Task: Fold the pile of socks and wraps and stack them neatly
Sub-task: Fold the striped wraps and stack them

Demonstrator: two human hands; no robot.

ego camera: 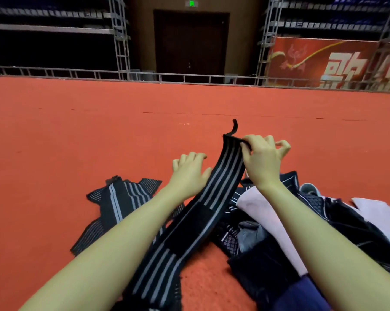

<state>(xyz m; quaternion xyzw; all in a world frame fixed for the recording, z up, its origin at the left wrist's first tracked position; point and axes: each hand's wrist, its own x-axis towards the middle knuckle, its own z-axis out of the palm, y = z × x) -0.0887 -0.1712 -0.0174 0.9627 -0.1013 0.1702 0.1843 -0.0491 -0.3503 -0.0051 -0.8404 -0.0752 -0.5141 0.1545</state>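
A long black wrap [212, 198] with thin grey stripes is stretching up the middle of the frame. It looks stretchy and ribbed, with a fuzzy black patch halfway along. The right hand [262, 157] is pinching its far end between thumb and first finger, and the other fingers are curling loosely. A thin black loop [234, 127] is sticking up from that end. The left hand [188, 170] is resting beside the wrap, thumb touching its edge, fingers bent down onto the rough orange carpet [77, 135].

At the lower left, flat striped wraps [120, 198] are lying spread out. At the lower right, a messy pile [290, 232] is sitting: soft pink cloth, black netted cloth and something dark blue.
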